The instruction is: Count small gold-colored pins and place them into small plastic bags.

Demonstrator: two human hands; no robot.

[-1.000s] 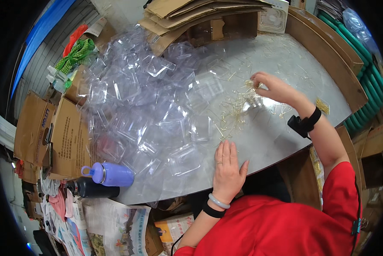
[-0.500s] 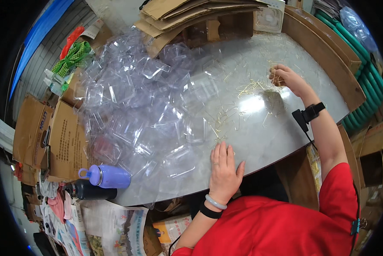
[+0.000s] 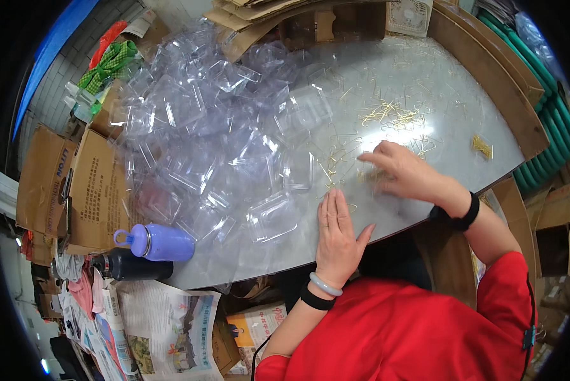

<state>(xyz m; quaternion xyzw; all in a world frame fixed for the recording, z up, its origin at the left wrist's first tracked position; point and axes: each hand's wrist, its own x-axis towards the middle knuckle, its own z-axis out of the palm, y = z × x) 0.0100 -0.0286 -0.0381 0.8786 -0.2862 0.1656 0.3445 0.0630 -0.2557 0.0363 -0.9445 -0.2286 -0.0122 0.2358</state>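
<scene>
Clear plastic clamshell trays [image 3: 221, 140] are seen heaped across the left and middle of a grey table [image 3: 488, 152] in the head view, with one single tray [image 3: 272, 217] lying apart near the front edge. The left hand [image 3: 337, 238] is laid flat on the tabletop, palm down and fingers spread, nothing gripped; a pale bangle and a black band are worn at its wrist. The right hand [image 3: 399, 170] is stretched out low over thin gold wire pieces [image 3: 386, 114] scattered on the table's right half, its fingers curled downward onto a few of them; whether any piece is pinched cannot be told. A small gold bundle [image 3: 482, 146] is seen alone near the right edge. A purple bottle [image 3: 161, 242] and a black bottle [image 3: 132, 267] lie at the table's front left corner, beside cardboard boxes [image 3: 75, 190] and newspapers [image 3: 164, 330].
</scene>
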